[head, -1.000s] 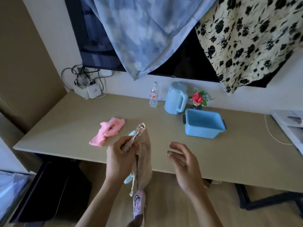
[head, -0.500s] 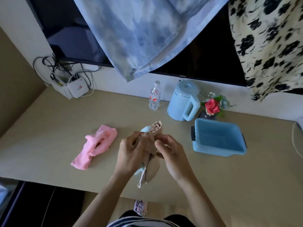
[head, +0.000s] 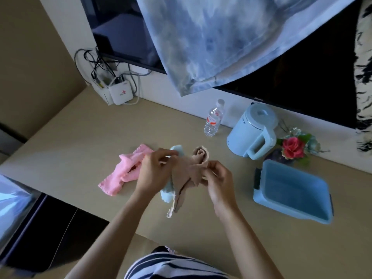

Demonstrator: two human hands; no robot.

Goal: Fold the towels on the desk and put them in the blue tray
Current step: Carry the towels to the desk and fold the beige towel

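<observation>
A tan towel [head: 186, 174] hangs bunched above the desk [head: 80, 150], held between both hands. My left hand [head: 155, 172] pinches its left edge and my right hand [head: 218, 178] pinches its right edge. Under it lies a light blue towel [head: 168, 193], mostly hidden by my left hand and the tan towel. A crumpled pink towel [head: 125, 171] lies on the desk just left of my left hand. The blue tray [head: 291, 192] stands on the desk to the right of my right hand, and nothing shows inside it.
At the back of the desk stand a water bottle [head: 214, 118], a light blue kettle [head: 253, 131] and a small vase with a red flower [head: 292, 147]. A white router with cables [head: 118, 93] sits at the back left. Cloths hang overhead in front of a dark screen.
My right hand came in from the side and took hold of the tan towel. Both hands now pull it apart over the desk. The view has tilted further down.
</observation>
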